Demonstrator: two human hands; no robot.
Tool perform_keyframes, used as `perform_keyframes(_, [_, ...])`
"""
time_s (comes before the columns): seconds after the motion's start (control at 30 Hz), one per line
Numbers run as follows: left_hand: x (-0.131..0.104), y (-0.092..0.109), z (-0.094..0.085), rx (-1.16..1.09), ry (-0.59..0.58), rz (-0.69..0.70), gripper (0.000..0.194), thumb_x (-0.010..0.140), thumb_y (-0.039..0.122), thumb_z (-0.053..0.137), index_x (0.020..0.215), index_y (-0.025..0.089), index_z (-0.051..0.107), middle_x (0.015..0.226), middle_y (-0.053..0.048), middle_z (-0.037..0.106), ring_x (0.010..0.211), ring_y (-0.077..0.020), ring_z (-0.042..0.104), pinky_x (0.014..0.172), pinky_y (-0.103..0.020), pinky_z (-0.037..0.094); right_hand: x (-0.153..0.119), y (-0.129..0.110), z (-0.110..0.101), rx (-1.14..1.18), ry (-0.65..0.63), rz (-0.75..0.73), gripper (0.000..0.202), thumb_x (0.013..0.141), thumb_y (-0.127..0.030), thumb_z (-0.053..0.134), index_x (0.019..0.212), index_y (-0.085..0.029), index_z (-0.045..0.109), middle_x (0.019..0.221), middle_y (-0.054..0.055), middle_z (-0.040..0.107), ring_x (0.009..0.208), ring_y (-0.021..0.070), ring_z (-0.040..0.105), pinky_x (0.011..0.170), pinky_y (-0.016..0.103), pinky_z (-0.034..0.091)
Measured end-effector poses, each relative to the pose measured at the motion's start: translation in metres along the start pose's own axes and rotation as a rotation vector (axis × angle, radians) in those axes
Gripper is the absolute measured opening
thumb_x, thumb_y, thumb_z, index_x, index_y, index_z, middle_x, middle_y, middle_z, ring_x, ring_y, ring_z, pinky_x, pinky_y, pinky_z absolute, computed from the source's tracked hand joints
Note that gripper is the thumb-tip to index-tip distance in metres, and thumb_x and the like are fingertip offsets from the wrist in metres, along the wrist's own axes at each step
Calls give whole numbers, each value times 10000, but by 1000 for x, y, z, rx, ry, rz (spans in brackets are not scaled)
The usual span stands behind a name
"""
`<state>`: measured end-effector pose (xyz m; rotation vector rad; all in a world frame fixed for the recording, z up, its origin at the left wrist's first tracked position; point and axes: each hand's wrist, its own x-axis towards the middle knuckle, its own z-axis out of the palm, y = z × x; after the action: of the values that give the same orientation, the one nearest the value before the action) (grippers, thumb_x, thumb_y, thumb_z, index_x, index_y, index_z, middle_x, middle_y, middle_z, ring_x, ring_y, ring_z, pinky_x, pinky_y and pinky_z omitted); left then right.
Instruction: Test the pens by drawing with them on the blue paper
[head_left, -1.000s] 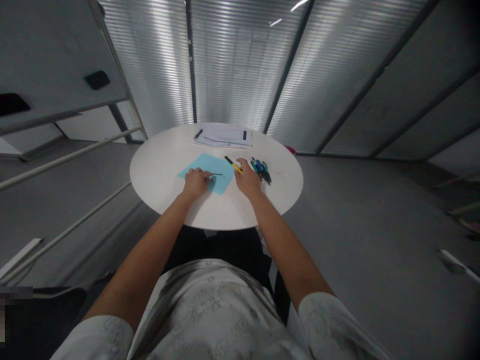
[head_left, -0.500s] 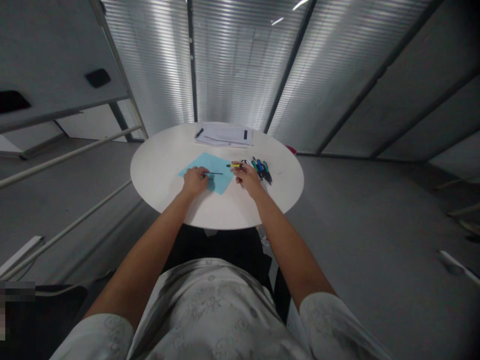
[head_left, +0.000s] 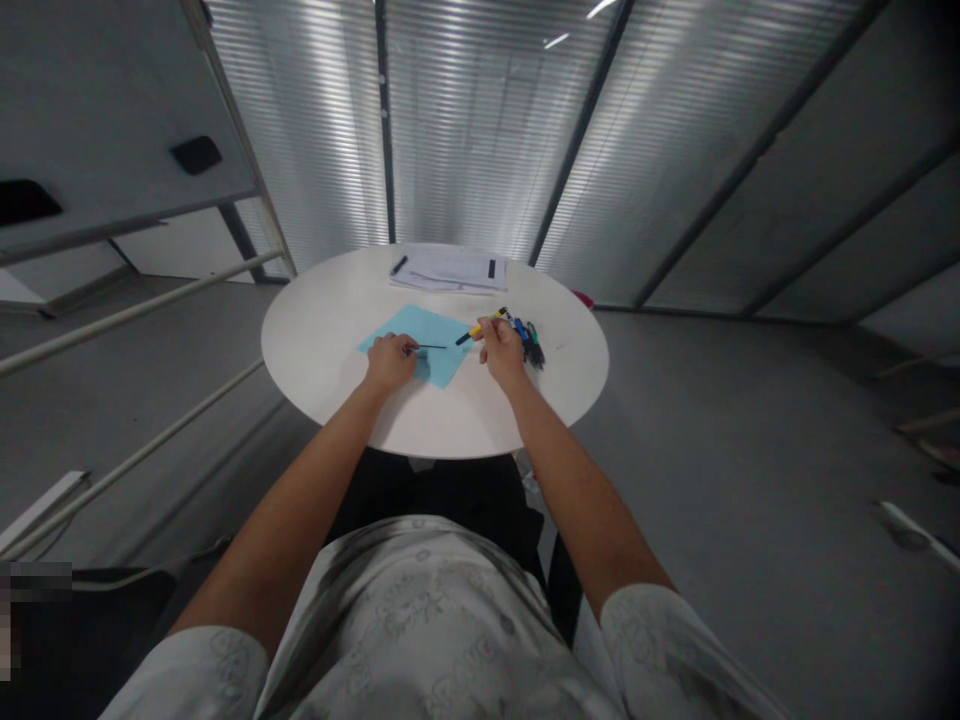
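A light blue sheet [head_left: 421, 325] lies turned like a diamond on the round white table [head_left: 322, 320]. Over its left part, my left hand [head_left: 391, 363] grips a thin dark stick [head_left: 432, 347] that points right across the sheet. My right hand [head_left: 501, 349], at the sheet's right corner, holds a yellow pen [head_left: 475, 330] with a black end, slanted with that black end down and to the left. Just right of this hand lies a bunch of pens [head_left: 534, 343], black, blue and green, partly hidden behind it.
A stack of white papers [head_left: 450, 270] with a dark pen [head_left: 399, 265] on it lies near the table's far edge. Metal rails [head_left: 150, 313] run along the left. Blinds [head_left: 465, 130] hang beyond the table.
The yellow pen has gone from nearly level to slanted, its black end now lower left. My right hand has shifted slightly right. My left hand has not moved.
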<state>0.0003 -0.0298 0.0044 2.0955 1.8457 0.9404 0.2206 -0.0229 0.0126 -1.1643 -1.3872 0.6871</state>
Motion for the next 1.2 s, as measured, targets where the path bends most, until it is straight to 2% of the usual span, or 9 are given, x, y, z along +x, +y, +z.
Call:
perform_keyframes(0.27, [0, 1, -2, -21, -7, -1, 262, 781, 176, 553, 963, 197, 740, 978, -137, 667, 972, -282, 579, 908, -482, 439, 1, 2, -2, -77, 19, -40, 441, 905, -618, 428, 858, -193, 539, 831, 4, 660, 431, 45, 440, 413, 185, 363])
perform_keyframes(0.37, [0, 0, 0, -18, 2, 2, 262, 779, 175, 549, 959, 198, 737, 973, -132, 669, 971, -279, 580, 908, -475, 436, 1, 5, -2, -88, 12, -55, 380, 906, -557, 462, 971, -197, 565, 890, 7, 662, 452, 50, 473, 424, 187, 390])
perform_keyframes(0.47, [0, 0, 0, -31, 11, -7, 267, 770, 163, 543, 956, 204, 730, 975, -120, 663, 997, -271, 575, 918, -455, 436, 1, 10, -1, -168, -37, -83, 313, 891, -419, 520, 1120, -213, 573, 1010, 22, 665, 524, 75, 555, 504, 220, 473])
perform_keyframes(0.53, [1, 0, -1, -71, 18, -22, 285, 764, 146, 534, 973, 210, 718, 966, -100, 657, 995, -251, 576, 922, -425, 446, 0, 11, -2, -267, -97, -120, 318, 875, -272, 515, 1181, -214, 579, 1079, 37, 672, 683, 116, 638, 641, 263, 536])
perform_keyframes(0.6, [2, -1, -4, -135, 56, -58, 311, 760, 128, 517, 993, 215, 704, 975, -83, 647, 952, -227, 582, 905, -397, 466, -2, 10, -2, -384, -154, -174, 405, 837, -124, 472, 1216, -203, 592, 1156, 58, 669, 947, 157, 660, 836, 314, 541])
perform_keyframes(0.67, [3, -2, -7, -208, 129, -117, 331, 763, 119, 488, 1004, 217, 691, 995, -77, 637, 899, -212, 584, 869, -384, 483, -5, 7, -3, -502, -195, -222, 508, 795, -22, 418, 1236, -191, 606, 1237, 71, 648, 1167, 164, 590, 1000, 349, 475])
perform_keyframes(0.77, [4, -5, -10, -288, 220, -209, 338, 770, 129, 455, 1010, 207, 679, 988, -78, 629, 850, -208, 578, 796, -374, 490, -11, 1, -5, -649, -244, -238, 557, 788, 18, 392, 1234, -212, 636, 1315, 62, 613, 1290, 162, 509, 1086, 369, 411])
perform_keyframes(1.0, [6, -9, -8, -324, 264, -304, 352, 752, 161, 443, 1008, 172, 684, 982, -89, 634, 810, -210, 585, 708, -344, 478, -14, -5, -6, -861, -293, -215, 430, 868, -82, 456, 1168, -272, 698, 1288, 59, 639, 1245, 220, 548, 1014, 393, 464])
perform_keyframes(1.2, [7, -14, -5, -294, 245, -251, 359, 753, 174, 435, 1002, 174, 693, 987, -94, 641, 844, -208, 591, 757, -341, 478, -12, -7, -7, -904, -193, -161, 399, 860, -119, 467, 1161, -246, 697, 1262, 79, 655, 1100, 241, 628, 942, 392, 497])
